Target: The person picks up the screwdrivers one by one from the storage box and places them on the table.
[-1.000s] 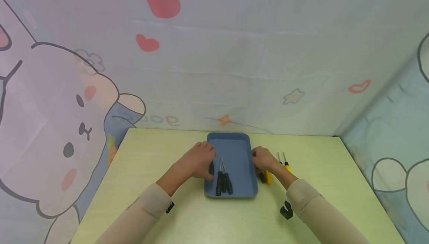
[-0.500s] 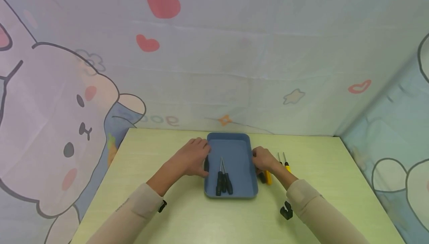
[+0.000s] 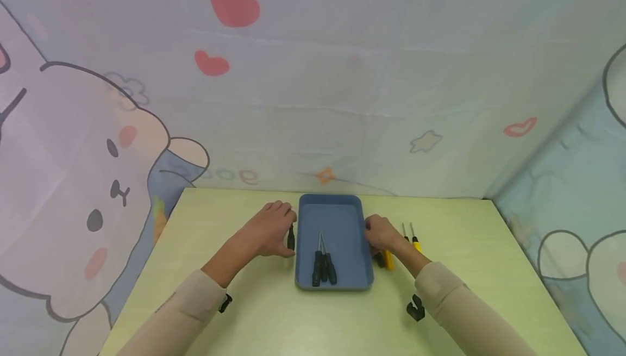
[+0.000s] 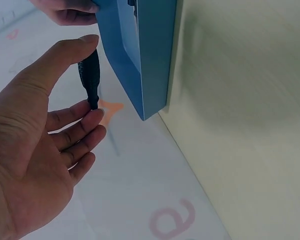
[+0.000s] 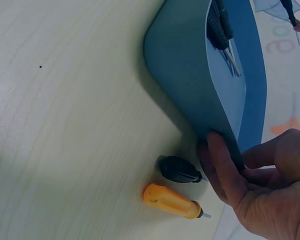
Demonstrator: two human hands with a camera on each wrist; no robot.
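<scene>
My left hand [image 3: 270, 231] pinches a black-handled screwdriver [image 4: 90, 75] between thumb and fingertips, just left of the blue tray [image 3: 337, 220]. In the left wrist view its thin shaft shows faintly below the handle. On the tray's right side, my right hand [image 3: 383, 233] grips the wall, thumb over the rim and fingers outside, as the right wrist view shows. Several black-handled screwdrivers [image 3: 324, 269] lie inside the tray near its front, shafts pointing to the back.
Right of the tray, beside my right hand, lie a yellow-handled screwdriver [image 5: 170, 200] and a black-handled one [image 5: 179, 169] on the pale wooden table [image 3: 230, 204]. Further right, another yellow-handled tool [image 3: 417, 244] shows past my wrist. A printed cloth [image 3: 313, 84] hangs behind the table.
My left hand has moved left, from over the tray's left edge to beside it, with the screwdriver in its fingers. My right hand has stayed on the tray wall.
</scene>
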